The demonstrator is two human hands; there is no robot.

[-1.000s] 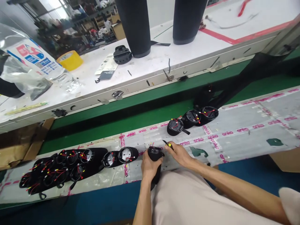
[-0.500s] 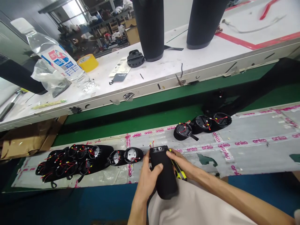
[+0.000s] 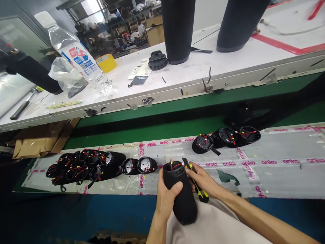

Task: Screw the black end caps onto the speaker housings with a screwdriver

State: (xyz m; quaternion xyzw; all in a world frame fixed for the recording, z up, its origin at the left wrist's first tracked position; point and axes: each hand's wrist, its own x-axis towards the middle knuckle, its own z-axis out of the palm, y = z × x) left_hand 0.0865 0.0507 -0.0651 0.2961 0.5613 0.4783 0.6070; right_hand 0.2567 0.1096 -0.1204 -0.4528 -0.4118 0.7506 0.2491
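Observation:
My left hand (image 3: 167,193) is wrapped round a black fabric-covered speaker body (image 3: 181,196), its thumb lying across the front. The body tilts above my lap, open end up, and red wires with small connectors (image 3: 174,165) stick out of the opening. Close to its right side, my right hand (image 3: 203,178) is closed round a yellow-and-black utility knife (image 3: 199,189). The knife's dark tip points up beside the speaker's rim; I cannot tell whether it touches. Some of my right fingers are hidden behind the handle and the speaker.
Several open speaker bodies with wires (image 3: 83,167) crowd the plastic-covered bench (image 3: 172,149) at left; three more (image 3: 227,137) stand at right. On the white shelf (image 3: 122,93) are a water bottle (image 3: 78,54), yellow tape (image 3: 108,63), a black cap (image 3: 157,61) and tall black speakers (image 3: 179,34).
The speaker has turned in my left hand, so its wired opening shows instead of the port panel. My right fingers have come off its top edge, and the knife now stands higher beside it.

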